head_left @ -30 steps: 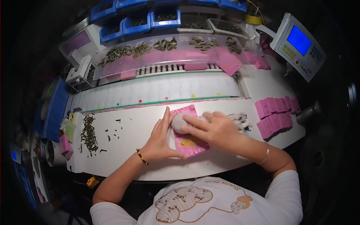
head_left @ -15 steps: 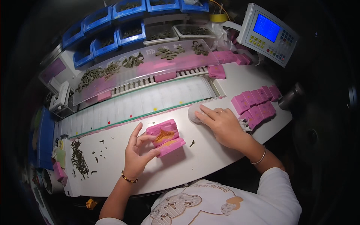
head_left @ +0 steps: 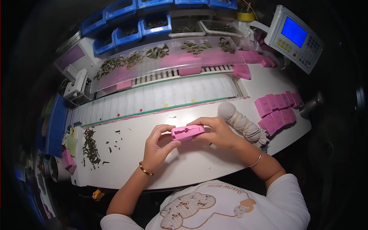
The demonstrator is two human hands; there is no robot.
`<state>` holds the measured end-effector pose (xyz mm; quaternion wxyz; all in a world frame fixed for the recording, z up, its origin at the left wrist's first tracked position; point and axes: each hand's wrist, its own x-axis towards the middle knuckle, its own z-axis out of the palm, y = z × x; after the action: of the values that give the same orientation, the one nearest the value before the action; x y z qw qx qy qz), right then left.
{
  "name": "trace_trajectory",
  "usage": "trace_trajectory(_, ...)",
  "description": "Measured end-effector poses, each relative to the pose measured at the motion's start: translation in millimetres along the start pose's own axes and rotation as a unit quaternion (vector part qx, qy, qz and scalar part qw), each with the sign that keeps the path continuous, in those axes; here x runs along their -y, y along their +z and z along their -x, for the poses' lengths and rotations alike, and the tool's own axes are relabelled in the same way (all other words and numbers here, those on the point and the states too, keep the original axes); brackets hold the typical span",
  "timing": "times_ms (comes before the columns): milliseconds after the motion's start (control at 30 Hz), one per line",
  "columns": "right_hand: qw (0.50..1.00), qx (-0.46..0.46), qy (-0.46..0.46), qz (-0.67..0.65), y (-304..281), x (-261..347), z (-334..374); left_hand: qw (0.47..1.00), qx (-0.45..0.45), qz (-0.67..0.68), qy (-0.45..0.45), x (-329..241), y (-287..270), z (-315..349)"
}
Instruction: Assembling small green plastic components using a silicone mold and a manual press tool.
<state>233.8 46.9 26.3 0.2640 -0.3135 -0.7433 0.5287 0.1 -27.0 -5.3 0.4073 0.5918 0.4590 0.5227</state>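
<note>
While my left hand (head_left: 156, 148) grips pink block (head_left: 185, 134), right hand (head_left: 219, 132) holds opposite end; pale wrapped bundle (head_left: 242, 123) nearby.

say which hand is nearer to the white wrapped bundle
Right. The right hand is close beside the white wrapped bundle, on its left; the left hand is farther left, at the other end of the pink block.

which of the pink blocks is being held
The pink block pinched between the left hand and right hand; every other one, including the rowed blocks at right, is untouched by either hand.
</note>
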Motion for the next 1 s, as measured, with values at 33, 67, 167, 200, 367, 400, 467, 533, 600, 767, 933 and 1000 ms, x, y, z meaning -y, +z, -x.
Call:
trace_trajectory(33, 1.000, 0.008, -0.001, -0.002, 1, -1, -1, 1.000, 0.006, -0.025, 0.015, 2, -1, -1)
trace_trajectory(67, 1.000, -0.003, -0.006, -0.004, 2, -2, 0, 1.000, -0.009, -0.017, 0.013, 2, 0, -1)
trace_trajectory(167, 1.000, -0.020, -0.013, 0.010, 6, -5, 0, 0.999, -0.007, -0.026, 0.023, 8, -3, -4)
trace_trajectory(200, 0.999, -0.030, -0.014, 0.024, 7, -6, 1, 0.999, -0.008, -0.026, 0.023, 10, -3, -4)
trace_trajectory(367, 0.996, -0.076, -0.045, 0.024, 21, -14, 5, 0.998, -0.043, 0.033, -0.038, 7, 8, -4)
trace_trajectory(400, 0.994, -0.091, -0.051, 0.038, 23, -15, 4, 0.998, -0.046, 0.031, -0.037, 6, 9, -5)
trace_trajectory(467, 0.995, -0.094, -0.025, -0.018, 27, -14, 2, 0.992, -0.073, 0.082, -0.055, 3, 9, -6)
trace_trajectory(533, 0.993, -0.096, 0.000, -0.072, 27, -11, -3, 0.994, -0.110, -0.005, -0.016, 0, 10, -6)
trace_trajectory(600, 0.967, -0.127, 0.090, -0.199, 25, -5, -6, 0.974, -0.132, -0.162, 0.085, -3, 7, -6)
trace_trajectory(767, 0.963, -0.112, 0.065, -0.238, 44, 22, -22, 0.921, -0.111, -0.350, 0.131, -22, 22, 1)
trace_trajectory(933, 0.959, -0.034, 0.095, -0.267, 37, 33, -24, 0.932, -0.131, -0.325, 0.089, -5, -31, -27)
trace_trajectory(1000, 0.969, -0.011, 0.116, -0.218, 23, 29, -20, 0.915, -0.190, -0.356, 0.010, 13, -72, -45)
